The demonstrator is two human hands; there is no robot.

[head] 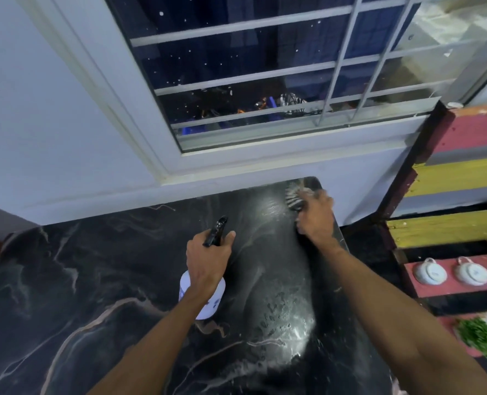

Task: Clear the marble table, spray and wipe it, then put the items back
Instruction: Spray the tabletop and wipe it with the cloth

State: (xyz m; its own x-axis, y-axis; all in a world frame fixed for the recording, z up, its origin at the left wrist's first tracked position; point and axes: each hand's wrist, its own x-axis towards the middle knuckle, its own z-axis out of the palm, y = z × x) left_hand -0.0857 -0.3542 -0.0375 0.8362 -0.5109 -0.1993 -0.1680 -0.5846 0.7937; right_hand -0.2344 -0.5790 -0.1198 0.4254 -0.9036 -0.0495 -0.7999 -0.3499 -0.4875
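The black marble table with pale veins fills the lower half of the head view. Wet streaks and droplets shine along its right side. My left hand grips a white spray bottle with a black trigger head, held just above the table's middle. My right hand presses a striped black-and-white cloth onto the far right corner of the table; the hand is blurred and covers most of the cloth.
A white wall and a barred window stand right behind the table. To the right is a painted pallet shelf in red, yellow and grey, with two white cups and green leaves.
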